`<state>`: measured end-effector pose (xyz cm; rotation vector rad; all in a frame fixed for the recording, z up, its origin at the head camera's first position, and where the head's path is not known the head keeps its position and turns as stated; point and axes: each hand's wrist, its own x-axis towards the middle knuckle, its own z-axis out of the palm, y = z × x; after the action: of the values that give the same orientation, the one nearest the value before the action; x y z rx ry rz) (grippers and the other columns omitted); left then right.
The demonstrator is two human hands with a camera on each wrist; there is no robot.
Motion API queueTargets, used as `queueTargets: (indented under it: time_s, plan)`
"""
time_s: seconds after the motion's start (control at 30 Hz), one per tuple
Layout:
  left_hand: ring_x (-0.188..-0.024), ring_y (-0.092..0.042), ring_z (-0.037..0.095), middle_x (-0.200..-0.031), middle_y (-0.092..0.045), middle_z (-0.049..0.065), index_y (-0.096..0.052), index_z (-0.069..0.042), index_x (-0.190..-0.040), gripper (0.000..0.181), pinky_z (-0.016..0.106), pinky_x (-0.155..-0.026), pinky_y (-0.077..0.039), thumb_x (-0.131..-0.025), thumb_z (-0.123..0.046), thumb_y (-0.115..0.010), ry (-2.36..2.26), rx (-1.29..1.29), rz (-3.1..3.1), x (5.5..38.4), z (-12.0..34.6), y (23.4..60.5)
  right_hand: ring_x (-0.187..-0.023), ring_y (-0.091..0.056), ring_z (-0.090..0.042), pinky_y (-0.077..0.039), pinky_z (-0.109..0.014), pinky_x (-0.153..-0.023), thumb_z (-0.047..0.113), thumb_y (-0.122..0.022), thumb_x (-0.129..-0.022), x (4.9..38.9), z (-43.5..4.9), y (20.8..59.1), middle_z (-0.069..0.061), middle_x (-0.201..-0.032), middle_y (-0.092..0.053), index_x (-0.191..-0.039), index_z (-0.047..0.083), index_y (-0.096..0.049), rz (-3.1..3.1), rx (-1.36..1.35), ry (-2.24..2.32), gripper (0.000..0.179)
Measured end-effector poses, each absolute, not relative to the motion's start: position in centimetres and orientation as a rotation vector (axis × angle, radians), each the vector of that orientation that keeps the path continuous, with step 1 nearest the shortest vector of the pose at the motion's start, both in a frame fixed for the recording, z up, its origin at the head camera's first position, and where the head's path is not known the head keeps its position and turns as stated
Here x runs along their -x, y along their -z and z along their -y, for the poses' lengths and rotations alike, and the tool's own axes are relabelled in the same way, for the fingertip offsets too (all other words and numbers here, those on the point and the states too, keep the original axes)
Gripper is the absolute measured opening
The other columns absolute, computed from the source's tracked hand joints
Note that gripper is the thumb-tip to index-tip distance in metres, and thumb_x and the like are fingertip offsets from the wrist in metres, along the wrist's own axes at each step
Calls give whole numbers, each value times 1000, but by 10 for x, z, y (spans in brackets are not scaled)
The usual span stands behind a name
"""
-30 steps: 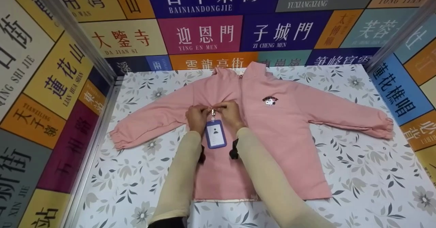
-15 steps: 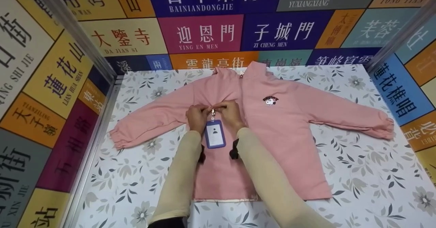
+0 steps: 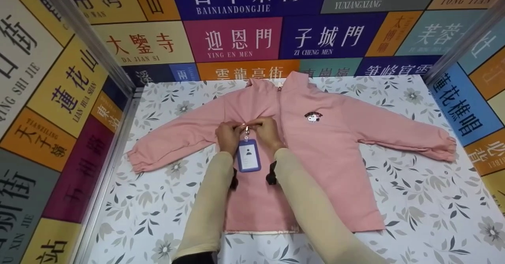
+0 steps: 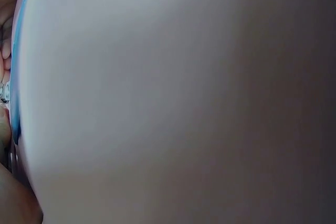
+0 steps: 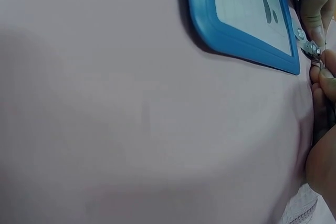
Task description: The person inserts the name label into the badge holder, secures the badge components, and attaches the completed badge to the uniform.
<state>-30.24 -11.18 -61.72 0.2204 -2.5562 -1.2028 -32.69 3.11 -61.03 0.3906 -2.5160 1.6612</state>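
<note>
A pink zip jacket (image 3: 323, 169) lies spread out on the table, sleeves to both sides. On its left front hangs an ID badge holder (image 3: 249, 162) with a blue frame and a white card. A small metal badge clip (image 3: 247, 130) joins the holder's top. My left hand (image 3: 229, 136) and right hand (image 3: 269, 132) pinch at the clip's upper end, fingertips almost meeting. Creases in the cloth run up from there. In the right wrist view the badge clip (image 5: 311, 50) sits between both hands' fingers; exactly how it grips the fabric is hidden. The left wrist view is mostly blurred.
The table (image 3: 142, 216) has a white cover with grey leaves and flowers. Colourful panels (image 3: 236, 39) with large characters stand behind and at both sides. A small dog patch (image 3: 313, 117) sits on the jacket's other front, beyond the zip (image 3: 280, 106).
Both hands stay in place at the clip. The badge holder has swung very slightly to the left; the jacket lies as before.
</note>
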Motion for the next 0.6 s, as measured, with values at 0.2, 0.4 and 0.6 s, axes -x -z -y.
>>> queueTargets:
  time_s: [0.2, 0.4, 0.6]
  plan:
    - [-90, -70, 28, -88, -78, 6, -81, -12, -92, 11, 46, -93, -46, -86, -19, -75, 1205, -215, 2558, 303, 111, 618, -95, -73, -28, -58, -38, -87, -12, -62, -86, 326, -33, 609, -15, -96, -77, -96, -1, -78, 2529, -372, -1696, 22]
    - [-89, -69, 27, -88, -78, 6, -81, -12, -92, 11, 45, -92, -46, -87, -20, -75, 1217, -210, 2554, 303, 111, 618, -99, -72, -26, -57, -36, -90, -8, -62, -90, 326, -34, 606, -14, -101, -77, -101, 0, -77, 2587, -330, -1710, 21]
    - [-90, -69, 25, -90, -78, 4, -81, -14, -93, 13, 44, -93, -44, -86, -24, -76, 1224, -208, 2579, 305, 113, 617, -108, -70, -23, -55, -36, -96, -3, -62, -92, 328, -36, 601, -12, -112, -75, -111, 2, -75, 2646, -303, -1710, 23]
